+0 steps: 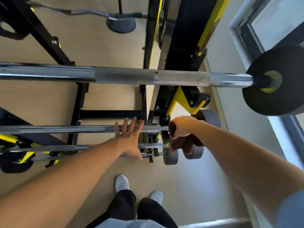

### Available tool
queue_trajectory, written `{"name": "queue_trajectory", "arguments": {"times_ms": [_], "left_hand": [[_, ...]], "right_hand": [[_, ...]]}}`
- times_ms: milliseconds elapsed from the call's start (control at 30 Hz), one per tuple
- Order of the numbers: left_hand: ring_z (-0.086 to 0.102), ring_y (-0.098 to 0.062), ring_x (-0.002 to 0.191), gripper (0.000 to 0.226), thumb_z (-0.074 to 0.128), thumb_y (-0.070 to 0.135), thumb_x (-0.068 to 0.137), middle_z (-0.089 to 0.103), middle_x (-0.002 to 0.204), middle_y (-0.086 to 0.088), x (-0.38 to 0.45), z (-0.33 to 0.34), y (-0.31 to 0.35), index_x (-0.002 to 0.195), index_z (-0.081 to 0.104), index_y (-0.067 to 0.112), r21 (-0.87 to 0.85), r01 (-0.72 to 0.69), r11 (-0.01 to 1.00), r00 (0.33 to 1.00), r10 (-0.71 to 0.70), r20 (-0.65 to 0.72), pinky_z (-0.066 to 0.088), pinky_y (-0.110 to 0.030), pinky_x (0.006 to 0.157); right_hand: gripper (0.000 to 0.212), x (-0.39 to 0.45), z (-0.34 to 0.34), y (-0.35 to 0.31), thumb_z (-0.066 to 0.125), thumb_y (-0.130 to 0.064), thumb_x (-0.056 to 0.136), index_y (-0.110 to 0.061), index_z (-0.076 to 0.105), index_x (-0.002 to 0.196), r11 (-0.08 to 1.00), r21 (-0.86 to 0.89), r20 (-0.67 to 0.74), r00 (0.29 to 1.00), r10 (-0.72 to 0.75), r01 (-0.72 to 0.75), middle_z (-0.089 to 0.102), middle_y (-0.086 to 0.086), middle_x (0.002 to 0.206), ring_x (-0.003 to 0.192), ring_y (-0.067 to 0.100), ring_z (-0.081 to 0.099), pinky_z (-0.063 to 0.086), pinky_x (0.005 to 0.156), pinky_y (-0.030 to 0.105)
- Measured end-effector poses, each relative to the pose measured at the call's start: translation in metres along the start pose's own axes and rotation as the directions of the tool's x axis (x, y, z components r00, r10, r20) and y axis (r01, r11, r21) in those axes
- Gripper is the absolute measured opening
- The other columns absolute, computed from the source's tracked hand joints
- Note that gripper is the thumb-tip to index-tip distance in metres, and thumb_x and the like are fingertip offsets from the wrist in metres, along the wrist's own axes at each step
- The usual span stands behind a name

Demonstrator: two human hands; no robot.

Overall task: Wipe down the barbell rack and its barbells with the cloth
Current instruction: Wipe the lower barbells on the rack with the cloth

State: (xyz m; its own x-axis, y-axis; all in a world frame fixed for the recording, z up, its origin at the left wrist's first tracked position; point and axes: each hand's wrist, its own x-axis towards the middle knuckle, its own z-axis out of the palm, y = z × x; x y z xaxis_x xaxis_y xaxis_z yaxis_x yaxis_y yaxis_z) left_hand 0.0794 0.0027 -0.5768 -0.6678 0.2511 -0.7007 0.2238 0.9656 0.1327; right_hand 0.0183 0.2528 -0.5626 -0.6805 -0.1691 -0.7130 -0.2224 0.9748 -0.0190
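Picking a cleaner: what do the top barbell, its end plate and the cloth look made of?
Top barbell: chromed steel by its mirror shine and knurled grip. End plate: matte black, probably rubber-coated. Cloth: soft, dark reddish-brown fabric, bunched in the right hand.

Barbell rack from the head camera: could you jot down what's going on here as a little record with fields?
Setting: gym floor beside a black and yellow barbell rack
Top barbell: lies level across the view, black weight plate on its right end
Left hand: open, fingers spread, over a lower barbell
Right hand: closed on a dark red cloth, at that bar's right end
Cloth: bunched, hanging below the fist
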Motion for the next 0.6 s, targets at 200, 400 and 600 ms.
{"name": "queue_trajectory", "arguments": {"times_ms": [200, 400, 600], "left_hand": [[-0.034, -0.038, 0.145, 0.144, 0.079, 0.070, 0.065, -0.039, 0.158, -0.007, 0.010, -0.005, 0.010, 0.150, -0.032, 0.036, -0.038, 0.084, 0.996, 0.996, -0.084, 0.005, -0.018, -0.068, 0.113], [-0.034, -0.039, 0.144, 0.142, 0.078, 0.071, 0.065, -0.037, 0.159, -0.008, 0.010, -0.009, 0.019, 0.153, -0.027, 0.035, -0.078, 0.137, 0.987, 0.990, -0.135, 0.034, -0.018, -0.070, 0.111], [-0.032, -0.041, 0.145, 0.142, 0.077, 0.071, 0.066, -0.038, 0.159, -0.010, 0.012, -0.005, 0.020, 0.153, -0.029, 0.033, -0.038, 0.151, 0.988, 0.988, -0.151, 0.000, -0.018, -0.070, 0.111]], "right_hand": [[0.040, 0.018, -0.026, 0.002, 0.085, -0.039, 0.074, -0.018, 0.072, 0.106, 0.995, 0.092, 0.305, 0.952, 0.018, -0.048, 0.073, 0.002, 0.100, 0.084, 0.023, 0.070, 0.059, 0.085, 0.037], [0.013, -0.008, 0.040, -0.009, 0.063, -0.035, 0.091, -0.026, 0.056, 0.098, 0.999, -0.032, -0.474, 0.881, 0.005, -0.023, 0.066, 0.000, 0.082, 0.073, 0.025, 0.061, 0.046, 0.069, 0.035], [0.016, 0.002, 0.024, -0.001, 0.061, -0.040, 0.087, -0.026, 0.059, 0.093, 0.998, -0.058, -0.281, 0.960, -0.017, 0.001, 0.064, -0.001, 0.079, 0.067, 0.022, 0.059, 0.046, 0.061, 0.033]]}}
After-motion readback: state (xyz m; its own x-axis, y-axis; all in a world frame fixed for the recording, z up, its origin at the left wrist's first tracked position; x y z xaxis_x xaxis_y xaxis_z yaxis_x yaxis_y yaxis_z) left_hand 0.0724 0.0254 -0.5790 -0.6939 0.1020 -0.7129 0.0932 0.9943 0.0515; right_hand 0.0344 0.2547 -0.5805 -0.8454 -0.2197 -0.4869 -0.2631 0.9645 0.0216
